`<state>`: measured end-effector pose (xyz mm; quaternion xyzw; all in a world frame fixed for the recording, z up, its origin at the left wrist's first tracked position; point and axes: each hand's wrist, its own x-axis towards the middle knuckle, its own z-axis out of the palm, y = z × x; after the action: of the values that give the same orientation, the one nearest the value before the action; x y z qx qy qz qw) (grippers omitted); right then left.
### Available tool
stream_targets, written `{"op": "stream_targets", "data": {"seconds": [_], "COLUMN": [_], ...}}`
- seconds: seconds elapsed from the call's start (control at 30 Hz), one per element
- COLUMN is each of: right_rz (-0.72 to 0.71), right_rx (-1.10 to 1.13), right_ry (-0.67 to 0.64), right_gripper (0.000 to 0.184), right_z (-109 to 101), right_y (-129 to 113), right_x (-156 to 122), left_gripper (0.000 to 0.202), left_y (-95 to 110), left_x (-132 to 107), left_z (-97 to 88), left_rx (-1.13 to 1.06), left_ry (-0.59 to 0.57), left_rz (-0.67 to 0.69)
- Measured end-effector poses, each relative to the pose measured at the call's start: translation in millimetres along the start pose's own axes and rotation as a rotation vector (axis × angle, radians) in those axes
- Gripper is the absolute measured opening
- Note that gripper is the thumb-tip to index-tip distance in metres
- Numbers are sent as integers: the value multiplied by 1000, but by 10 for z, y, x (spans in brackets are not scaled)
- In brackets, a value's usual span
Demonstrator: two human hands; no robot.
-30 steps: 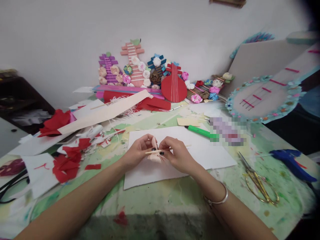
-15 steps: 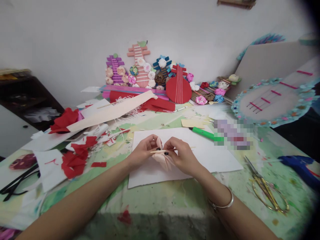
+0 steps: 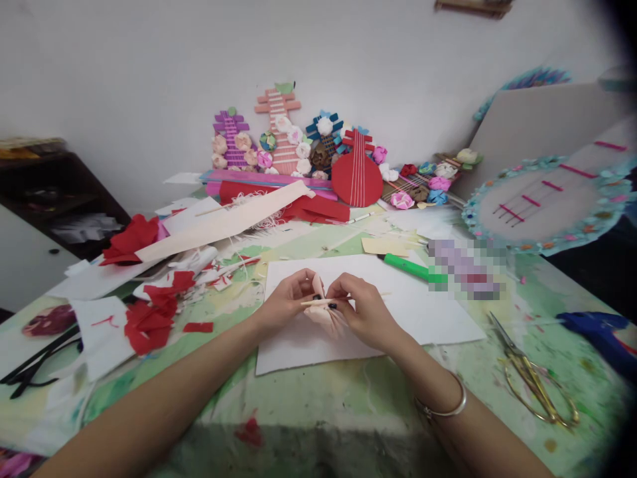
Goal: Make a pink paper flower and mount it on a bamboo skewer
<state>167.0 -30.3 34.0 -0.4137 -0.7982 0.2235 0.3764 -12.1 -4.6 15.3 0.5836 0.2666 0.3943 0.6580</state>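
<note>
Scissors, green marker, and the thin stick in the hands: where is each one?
scissors [image 3: 517, 364], head view, where the blades meet the handles.
green marker [image 3: 411, 267], head view, middle of the barrel.
stick [image 3: 307, 302], head view, its bare left end.

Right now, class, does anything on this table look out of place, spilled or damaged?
Torn red paper scraps litter the left of the table, unsorted. The gold scissors lie loose near the right edge. Left hand and right hand pinch a thin stick.
</note>
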Motion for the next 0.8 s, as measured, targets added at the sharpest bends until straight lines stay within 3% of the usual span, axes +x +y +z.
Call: {"op": "stream_targets", "data": {"seconds": [0.37, 0.5, 0.8], "right_rz": [18, 15, -9], "right_rx": [56, 77, 32], "right_ry": [4, 17, 66], "right_gripper": [10, 12, 12], "right_z": [-28, -26, -20], "right_y": [-9, -7, 6], "right_x": [0, -10, -6], "left_gripper": [32, 38, 25], "left_y": [93, 73, 63], "left_x": [-25, -37, -42], "left_z": [44, 8, 19], "left_rx": [-323, -338, -367], "left_ry": [-32, -98, -122], "left_rz": [-86, -59, -160]}}
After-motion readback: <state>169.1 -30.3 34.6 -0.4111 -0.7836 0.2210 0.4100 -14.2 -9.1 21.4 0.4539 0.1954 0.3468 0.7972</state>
